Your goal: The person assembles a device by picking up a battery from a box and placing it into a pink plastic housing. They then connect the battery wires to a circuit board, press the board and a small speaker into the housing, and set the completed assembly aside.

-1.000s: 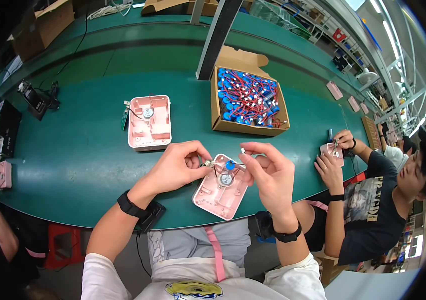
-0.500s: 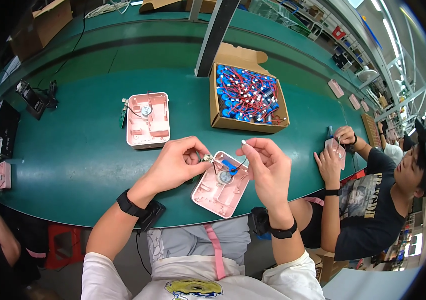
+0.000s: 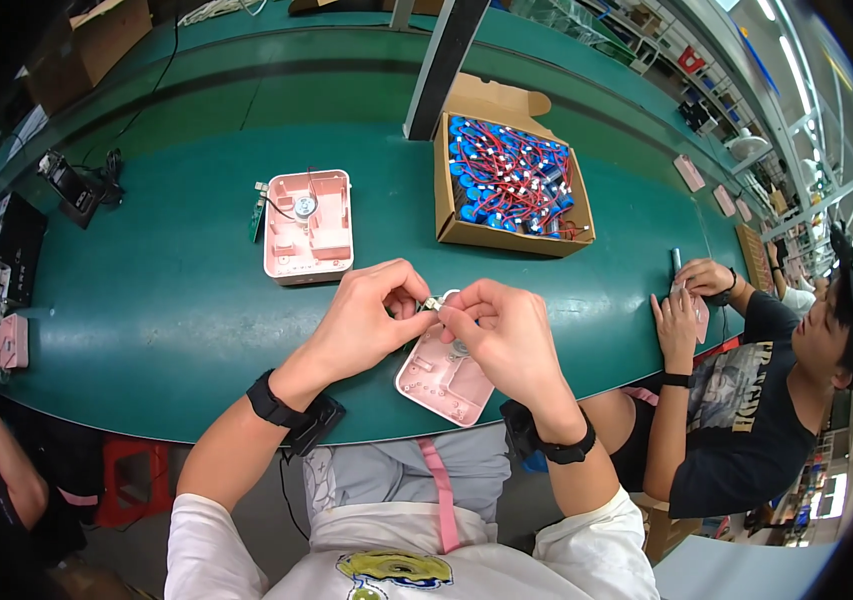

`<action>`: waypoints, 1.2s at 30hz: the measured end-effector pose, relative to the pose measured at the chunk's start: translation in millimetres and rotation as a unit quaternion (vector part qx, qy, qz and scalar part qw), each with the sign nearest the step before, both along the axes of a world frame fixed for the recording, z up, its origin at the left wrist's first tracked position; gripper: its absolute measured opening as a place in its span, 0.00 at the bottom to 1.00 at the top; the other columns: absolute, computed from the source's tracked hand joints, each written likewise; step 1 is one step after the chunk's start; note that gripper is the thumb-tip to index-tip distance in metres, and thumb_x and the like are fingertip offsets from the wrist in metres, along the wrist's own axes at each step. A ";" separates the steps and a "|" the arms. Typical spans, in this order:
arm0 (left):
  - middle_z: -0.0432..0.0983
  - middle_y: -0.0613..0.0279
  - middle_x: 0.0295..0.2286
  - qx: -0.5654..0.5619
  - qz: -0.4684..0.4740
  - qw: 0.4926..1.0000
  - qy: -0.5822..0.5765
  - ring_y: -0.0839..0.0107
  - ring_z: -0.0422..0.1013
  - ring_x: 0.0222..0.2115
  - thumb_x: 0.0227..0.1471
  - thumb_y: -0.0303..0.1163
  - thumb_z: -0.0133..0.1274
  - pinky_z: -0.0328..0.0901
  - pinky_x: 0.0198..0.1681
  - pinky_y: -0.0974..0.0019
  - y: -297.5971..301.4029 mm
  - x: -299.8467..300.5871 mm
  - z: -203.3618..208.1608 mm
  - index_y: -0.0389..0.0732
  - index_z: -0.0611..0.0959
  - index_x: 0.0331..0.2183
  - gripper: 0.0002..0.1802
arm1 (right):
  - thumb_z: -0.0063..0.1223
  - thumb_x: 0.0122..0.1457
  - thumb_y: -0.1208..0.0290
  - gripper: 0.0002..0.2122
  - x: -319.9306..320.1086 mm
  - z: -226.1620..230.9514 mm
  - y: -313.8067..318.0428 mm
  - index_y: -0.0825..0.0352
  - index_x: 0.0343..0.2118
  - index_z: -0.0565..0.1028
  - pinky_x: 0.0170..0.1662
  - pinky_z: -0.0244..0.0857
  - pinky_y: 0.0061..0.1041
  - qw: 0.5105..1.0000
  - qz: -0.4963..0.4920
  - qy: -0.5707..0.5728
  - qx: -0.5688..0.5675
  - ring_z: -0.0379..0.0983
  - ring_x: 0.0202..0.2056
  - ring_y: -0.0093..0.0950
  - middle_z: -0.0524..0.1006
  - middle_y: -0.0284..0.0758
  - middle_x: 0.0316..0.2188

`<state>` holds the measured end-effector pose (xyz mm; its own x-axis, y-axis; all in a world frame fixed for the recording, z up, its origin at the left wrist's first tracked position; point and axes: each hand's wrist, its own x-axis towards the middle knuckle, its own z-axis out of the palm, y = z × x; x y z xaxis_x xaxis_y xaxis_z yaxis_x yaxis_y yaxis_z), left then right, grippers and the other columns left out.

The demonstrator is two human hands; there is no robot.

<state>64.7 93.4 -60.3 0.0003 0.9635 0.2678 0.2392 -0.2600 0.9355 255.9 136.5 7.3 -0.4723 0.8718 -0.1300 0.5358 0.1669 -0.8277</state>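
Note:
Above a pink plastic housing half (image 3: 436,384) near the table's front edge, my two hands meet fingertip to fingertip. My left hand (image 3: 374,308) pinches a small circuit board (image 3: 430,304), of which only a pale connector end shows. My right hand (image 3: 501,328) is closed on a white wire plug, brought up against that end; the fingers mostly cover it, so I cannot tell whether it is seated. The same hand hides the upper right of the housing, including most of its round metal speaker and the blue part.
A second open pink housing (image 3: 274,240) stands farther back, a green board (image 3: 257,218) hanging beside it. A cardboard box (image 3: 516,240) holds many blue cylindrical cells with red leads. Behind it rises a metal post (image 3: 440,75). At right, a co-worker's hands (image 3: 681,310) handle another pink part.
My right hand has moved left with the plug, from apart to touching the board in my left hand. The view has shifted slightly.

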 end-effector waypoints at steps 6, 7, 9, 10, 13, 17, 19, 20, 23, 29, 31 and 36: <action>0.76 0.62 0.29 0.039 0.008 0.999 0.015 0.79 0.71 0.25 0.48 0.17 0.66 0.68 0.27 0.73 -2.4 2.5 1.7 0.31 0.79 0.30 0.09 | 0.61 0.62 0.76 0.07 -6.3 5.0 -6.6 0.76 0.33 0.80 0.30 0.72 0.20 0.998 -0.013 -0.054 0.041 0.83 0.28 0.20 0.85 0.40 0.25; 0.76 0.61 0.29 0.050 0.009 0.998 0.028 0.78 0.72 0.24 0.48 0.16 0.66 0.68 0.27 0.72 -3.4 1.9 2.7 0.31 0.79 0.30 0.10 | 0.61 0.62 0.76 0.07 -7.7 3.8 -8.1 0.76 0.33 0.80 0.30 0.72 0.20 0.998 -0.013 -0.055 0.041 0.83 0.28 0.20 0.85 0.40 0.25; 0.76 0.60 0.29 0.068 0.012 0.996 0.054 0.76 0.72 0.24 0.47 0.16 0.65 0.68 0.27 0.71 -4.4 0.4 3.2 0.31 0.79 0.30 0.10 | 0.60 0.62 0.76 0.06 -11.1 -1.9 -11.0 0.76 0.32 0.79 0.30 0.72 0.22 0.997 -0.017 -0.046 0.065 0.83 0.26 0.22 0.84 0.40 0.24; 0.76 0.60 0.29 0.068 0.011 0.996 0.054 0.76 0.72 0.24 0.47 0.16 0.65 0.68 0.27 0.71 -4.8 0.1 3.0 0.31 0.79 0.30 0.10 | 0.59 0.62 0.76 0.06 -12.5 -4.3 -12.0 0.76 0.32 0.79 0.30 0.72 0.24 0.996 -0.020 -0.041 0.078 0.83 0.26 0.23 0.84 0.40 0.23; 0.75 0.60 0.28 0.095 0.027 0.992 0.077 0.74 0.72 0.23 0.45 0.15 0.65 0.68 0.26 0.70 -8.1 -0.9 1.2 0.31 0.78 0.29 0.11 | 0.59 0.62 0.77 0.06 -17.7 -10.9 -14.4 0.75 0.32 0.79 0.29 0.72 0.25 0.994 -0.022 -0.042 0.103 0.83 0.25 0.26 0.84 0.40 0.23; 0.74 0.60 0.28 0.114 0.030 0.989 0.090 0.73 0.72 0.23 0.44 0.15 0.65 0.68 0.26 0.70 -7.8 1.1 0.9 0.31 0.78 0.29 0.11 | 0.58 0.62 0.77 0.05 -20.9 -12.2 -15.6 0.75 0.32 0.79 0.28 0.71 0.28 0.987 -0.025 -0.068 0.141 0.82 0.24 0.27 0.83 0.40 0.22; 0.75 0.60 0.28 0.107 0.023 0.989 0.097 0.73 0.72 0.23 0.45 0.15 0.65 0.68 0.26 0.70 -6.9 -0.6 3.4 0.31 0.79 0.29 0.10 | 0.58 0.62 0.78 0.05 -21.3 -11.6 -15.6 0.75 0.32 0.79 0.28 0.71 0.28 0.984 -0.027 -0.078 0.155 0.82 0.23 0.28 0.83 0.41 0.22; 0.75 0.60 0.28 0.098 0.017 0.990 0.101 0.74 0.72 0.24 0.46 0.15 0.64 0.68 0.26 0.69 -6.4 -0.8 6.0 0.31 0.79 0.30 0.09 | 0.58 0.61 0.78 0.05 -19.7 -10.8 -15.2 0.75 0.32 0.79 0.28 0.71 0.27 0.984 -0.023 -0.075 0.159 0.82 0.23 0.27 0.82 0.40 0.21; 0.76 0.61 0.30 0.067 -0.013 0.994 0.083 0.76 0.72 0.24 0.48 0.16 0.64 0.68 0.27 0.69 -7.1 -3.6 16.5 0.30 0.81 0.32 0.08 | 0.59 0.61 0.78 0.05 -12.9 -3.7 -12.1 0.75 0.32 0.78 0.29 0.71 0.26 0.983 -0.014 -0.066 0.172 0.82 0.24 0.26 0.82 0.40 0.20; 0.78 0.61 0.28 0.057 -0.012 0.998 0.006 0.77 0.72 0.23 0.54 0.24 0.64 0.67 0.27 0.69 -7.3 -15.9 29.4 0.31 0.85 0.34 0.07 | 0.62 0.61 0.77 0.05 43.2 11.1 -10.3 0.74 0.35 0.80 0.26 0.62 0.19 0.992 -0.067 0.078 0.068 0.70 0.22 0.15 0.79 0.29 0.21; 0.78 0.62 0.29 0.050 0.011 0.998 0.022 0.78 0.72 0.24 0.55 0.24 0.63 0.67 0.27 0.70 -11.9 -22.0 36.2 0.32 0.85 0.35 0.06 | 0.63 0.61 0.77 0.04 65.9 27.2 -4.4 0.74 0.35 0.82 0.26 0.58 0.16 0.992 -0.104 0.053 0.058 0.65 0.23 0.12 0.77 0.25 0.22; 0.79 0.64 0.29 0.072 0.101 0.990 0.073 0.79 0.72 0.25 0.57 0.23 0.61 0.65 0.28 0.74 -13.5 -30.2 60.4 0.33 0.86 0.36 0.05 | 0.64 0.59 0.78 0.04 133.6 42.4 28.3 0.74 0.31 0.82 0.27 0.57 0.16 0.982 -0.134 -0.010 0.134 0.65 0.23 0.11 0.74 0.24 0.19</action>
